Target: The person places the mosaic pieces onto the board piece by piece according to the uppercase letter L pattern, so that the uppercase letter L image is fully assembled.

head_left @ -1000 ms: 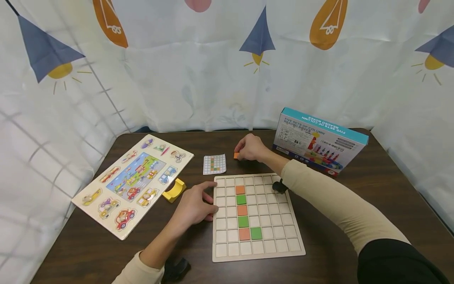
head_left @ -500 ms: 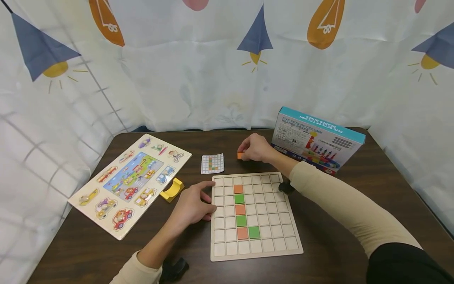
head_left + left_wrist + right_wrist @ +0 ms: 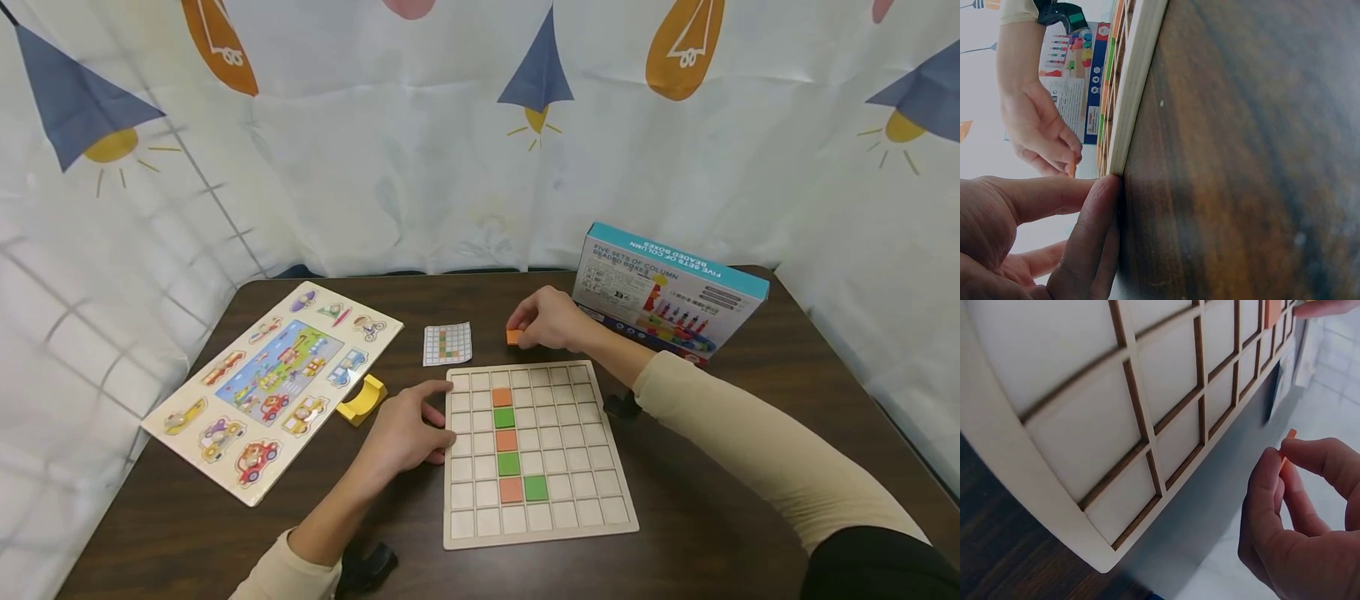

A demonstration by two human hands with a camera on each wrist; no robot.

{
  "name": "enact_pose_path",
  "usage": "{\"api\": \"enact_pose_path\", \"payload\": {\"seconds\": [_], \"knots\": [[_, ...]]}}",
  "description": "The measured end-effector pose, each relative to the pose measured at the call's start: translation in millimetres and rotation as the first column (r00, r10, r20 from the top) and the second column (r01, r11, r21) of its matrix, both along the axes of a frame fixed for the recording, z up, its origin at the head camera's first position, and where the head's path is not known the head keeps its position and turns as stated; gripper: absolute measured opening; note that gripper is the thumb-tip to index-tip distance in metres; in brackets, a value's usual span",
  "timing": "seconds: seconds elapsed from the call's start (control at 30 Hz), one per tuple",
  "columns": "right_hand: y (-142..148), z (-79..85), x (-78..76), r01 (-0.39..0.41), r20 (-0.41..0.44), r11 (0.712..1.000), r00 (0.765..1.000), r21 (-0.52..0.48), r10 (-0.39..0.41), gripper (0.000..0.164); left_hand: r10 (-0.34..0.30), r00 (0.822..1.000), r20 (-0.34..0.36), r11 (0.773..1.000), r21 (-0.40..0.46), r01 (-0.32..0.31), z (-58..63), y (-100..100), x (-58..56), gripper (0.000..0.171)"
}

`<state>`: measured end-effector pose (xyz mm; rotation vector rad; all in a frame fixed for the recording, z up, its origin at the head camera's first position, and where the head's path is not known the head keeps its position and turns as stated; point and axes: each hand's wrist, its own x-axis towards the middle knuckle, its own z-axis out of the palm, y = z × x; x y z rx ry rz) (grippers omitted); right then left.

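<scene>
My right hand (image 3: 551,321) pinches a small orange square tile (image 3: 513,337) between thumb and fingertips, beyond the far edge of the wooden grid board (image 3: 577,437). The right wrist view shows that tile (image 3: 1289,450) edge-on. Against the board's left edge rest the fairly straight fingers of my left hand (image 3: 405,433); the left wrist view has a fingertip (image 3: 1107,187) right at the pale rim. Orange tiles (image 3: 506,440) and green tiles (image 3: 508,464) alternate down one column of cells. One more green tile (image 3: 536,488) sits right of the lowest orange one.
Behind the board lies a paper card (image 3: 447,344) printed with a coloured grid. A picture puzzle board (image 3: 300,433) lies at the left, beside a yellow curved block (image 3: 363,401). At the back right stands a blue-topped toy box (image 3: 667,292). A patterned curtain hangs behind the table (image 3: 697,517).
My right hand has moved a little to the right and closer to the board, with the orange tile still pinched. The left hand keeps its place at the board's edge.
</scene>
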<state>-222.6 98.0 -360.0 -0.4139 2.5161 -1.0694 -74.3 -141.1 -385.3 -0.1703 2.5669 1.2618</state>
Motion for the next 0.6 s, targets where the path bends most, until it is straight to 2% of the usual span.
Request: {"api": "enact_pose_path", "payload": {"seconds": [0.27,0.6], "knots": [[8,4.7,14.4,-0.052,-0.010,0.999,0.999,0.010,0.053,0.023,-0.004,1.000,0.002,1.000,0.004,0.004,0.3,-1,-0.6,0.071],[21,10.5,41.9,-0.100,-0.042,0.995,0.994,-0.002,0.100,0.022,-0.011,1.000,0.009,1.000,0.007,0.011,-0.8,-3,-1.5,0.071]]}}
